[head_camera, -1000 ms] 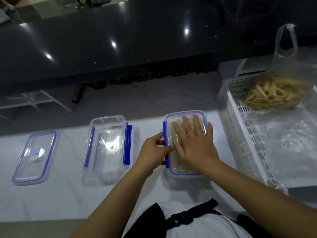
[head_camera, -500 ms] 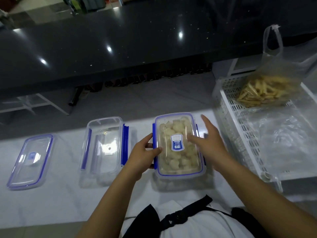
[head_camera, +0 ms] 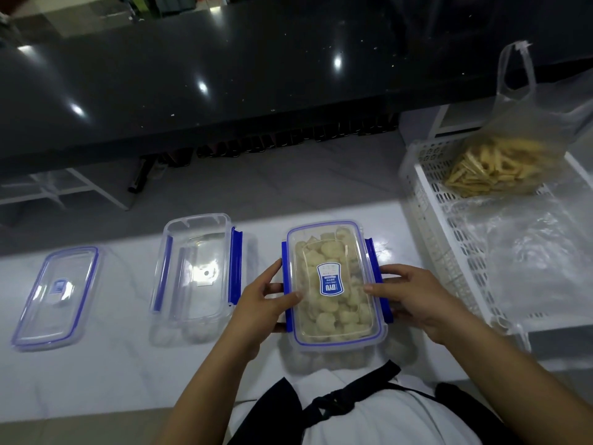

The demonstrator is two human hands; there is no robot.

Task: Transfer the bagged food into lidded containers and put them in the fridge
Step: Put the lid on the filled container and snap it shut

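A clear lidded container (head_camera: 333, 252) with blue clips and a blue label holds pale round food pieces; it sits on the white counter (head_camera: 112, 374) in front of me. My left hand (head_camera: 263, 303) grips its left side, thumb on the lid, fingers curled by the left blue clip. My right hand (head_camera: 414, 297) grips the right side the same way, thumb on the lid. An empty clear container (head_camera: 195, 271) stands to the left, and its loose lid (head_camera: 54, 297) lies further left. A clear bag of yellow fries (head_camera: 500, 165) rests in the white basket (head_camera: 426, 200).
The perforated white basket at the right also holds crumpled empty plastic bags (head_camera: 529, 261). A dark glossy counter (head_camera: 224, 75) runs across the back, with grey floor between it and the white counter's far edge.
My right hand lifted off the lid top and moved to the container's right side, now gripping it. My left hand stayed at the left clip. The lid's label is now uncovered.
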